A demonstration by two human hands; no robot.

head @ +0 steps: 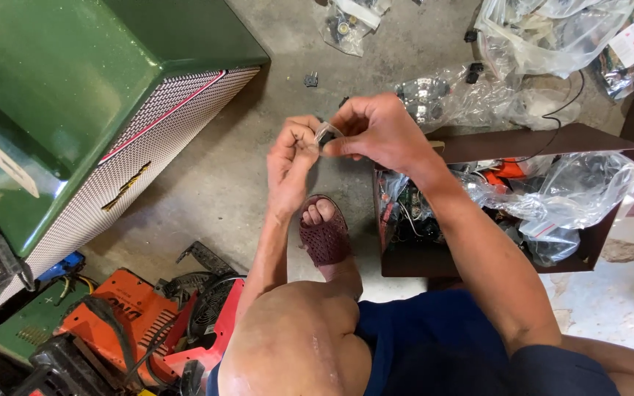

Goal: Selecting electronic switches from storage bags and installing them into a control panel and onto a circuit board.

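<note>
Over the concrete floor, my left hand (293,158) and my right hand (376,130) meet, both pinching a small clear plastic bag (326,133) between their fingertips. What the bag holds is too small to tell. Below the hands is my foot in a maroon perforated sandal (325,236), with my bare knee in front of it.
A green cabinet with a woven grille (133,147) stands at left. Orange machine parts and a circuit board (133,308) lie at lower left. A brown cardboard box (552,139) with plastic bags of parts sits at right. More clear bags (537,37) lie at the top.
</note>
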